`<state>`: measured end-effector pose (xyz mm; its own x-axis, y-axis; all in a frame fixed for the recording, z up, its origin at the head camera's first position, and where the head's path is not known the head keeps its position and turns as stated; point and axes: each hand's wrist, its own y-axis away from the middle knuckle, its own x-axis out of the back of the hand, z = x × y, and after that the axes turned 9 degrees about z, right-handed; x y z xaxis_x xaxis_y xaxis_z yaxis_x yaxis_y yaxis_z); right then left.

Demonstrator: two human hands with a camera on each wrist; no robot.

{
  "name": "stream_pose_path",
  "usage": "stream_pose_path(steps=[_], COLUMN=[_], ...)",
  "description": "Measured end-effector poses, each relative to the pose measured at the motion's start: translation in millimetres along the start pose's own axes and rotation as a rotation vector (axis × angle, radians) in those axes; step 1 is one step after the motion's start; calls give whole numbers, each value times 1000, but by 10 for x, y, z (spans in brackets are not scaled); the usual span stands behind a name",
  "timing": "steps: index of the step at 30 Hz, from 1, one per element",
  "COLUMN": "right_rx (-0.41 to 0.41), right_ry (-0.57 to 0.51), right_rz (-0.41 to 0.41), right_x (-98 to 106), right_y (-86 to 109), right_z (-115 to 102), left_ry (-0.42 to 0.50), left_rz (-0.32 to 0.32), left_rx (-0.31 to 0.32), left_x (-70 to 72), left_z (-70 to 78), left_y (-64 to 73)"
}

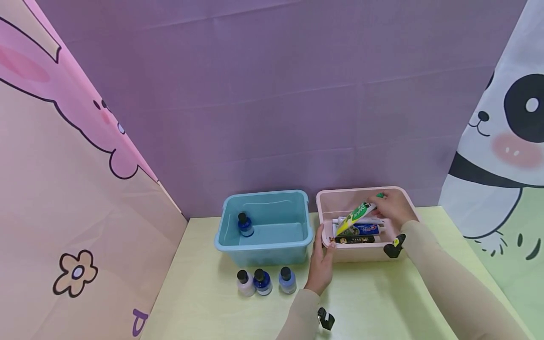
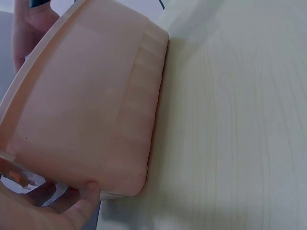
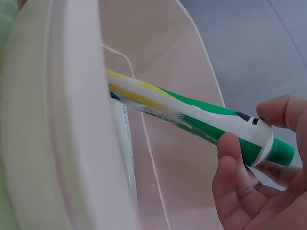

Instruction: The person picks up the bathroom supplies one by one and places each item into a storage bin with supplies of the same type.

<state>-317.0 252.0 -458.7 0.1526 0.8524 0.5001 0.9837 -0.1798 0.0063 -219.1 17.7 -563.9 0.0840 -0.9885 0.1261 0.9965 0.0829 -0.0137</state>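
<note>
Right-wrist view: right hand [image 1: 392, 206] pinches one toothpaste tube [image 3: 204, 115] near its green cap [image 3: 281, 152]; the near wall of the pink bin [image 1: 361, 255] hides its other end. Head view shows that end, slanting down inside the bin over at least three other tubes [image 1: 365, 229]. Left-wrist view: left hand [image 1: 319, 270] holds the bin's near-left corner, thumb against outer wall. Four bottles [image 1: 262, 282]: one inside the blue bin [image 1: 267, 255], three before it on the table [image 1: 365, 302]. Narrow gap between bins.
</note>
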Motion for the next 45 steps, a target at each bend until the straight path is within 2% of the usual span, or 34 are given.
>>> stream_pose_path(steps=[8, 14, 19, 22, 28, 31, 35, 42, 45], right_rx=[30, 24, -35, -108, -280, -344, -380, -470, -471], right_ry=[63, -18, -64, -99, -136, -128, -117, -185, -173], right_rz=[3, -20, -36, -56, -172, -238, -302, -464, -502], right_x=[7, 14, 20, 17, 35, 59, 92, 146, 163], right_y=[-107, -125, -146, -200, -295, -312, -300, -341, -384], right_z=[116, 157, 213, 286, 427, 473, 490, 503, 542], left_ry=[-7, -6, -4, -5, 1, 3, 2, 5, 6], left_rz=[3, 6, 0, 1, 4, 0, -5, 10, 8], left_rx=[-15, 0, 9, 1, -14, 2, 18, 7, 5], left_x=[-13, -2, 16, 22, 17, 9, 4, 13, 13], left_z=[-7, 4, 5, -1, -9, 0, 10, 7, -1], left_y=[0, -8, -8, -8, -4, 0, 2, -6, 0])
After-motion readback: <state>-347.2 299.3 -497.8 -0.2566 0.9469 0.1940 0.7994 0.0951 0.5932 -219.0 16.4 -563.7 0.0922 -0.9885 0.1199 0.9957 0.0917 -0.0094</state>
